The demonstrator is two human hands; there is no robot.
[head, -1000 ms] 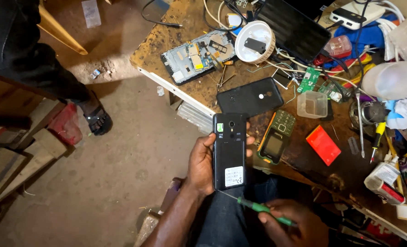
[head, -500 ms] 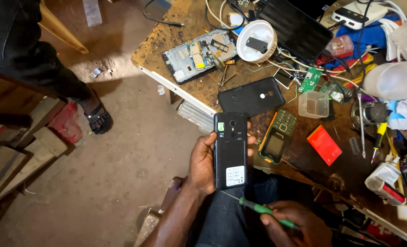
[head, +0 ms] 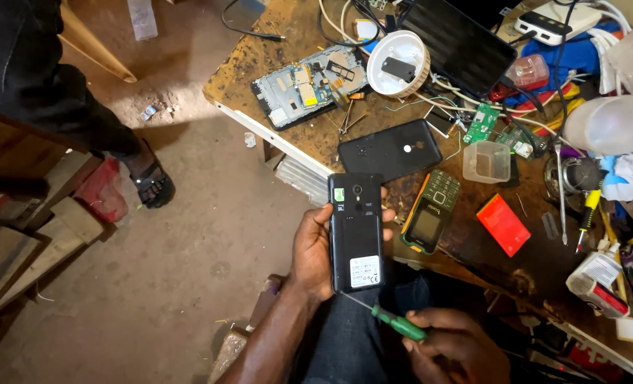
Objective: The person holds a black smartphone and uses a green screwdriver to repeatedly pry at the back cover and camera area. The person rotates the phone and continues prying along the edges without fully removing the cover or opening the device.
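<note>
Left hand [head: 315, 249]: I see its fingers clasping a black phone [head: 357, 231], back up.
Right hand [head: 448, 348]: fingers gripping a green screwdriver [head: 393, 321], tip at the phone's lower edge.

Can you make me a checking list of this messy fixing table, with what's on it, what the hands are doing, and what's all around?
Surface: worn brown wooden table, stained and crowded.
Job's things: black phone with its back cover off, held face down; green-handled screwdriver, tip near the phone's bottom edge.
Clutter: phone back cover, keypad phone, opened phone with circuit board, white round dish, clear plastic cup, red flat box.
Grippers: left hand grips the phone; right hand holds the screwdriver.
Cables: white and black cables tangled along the far side.
Surroundings: dirt floor; another person's sandalled foot; wooden planks to the side.
</note>
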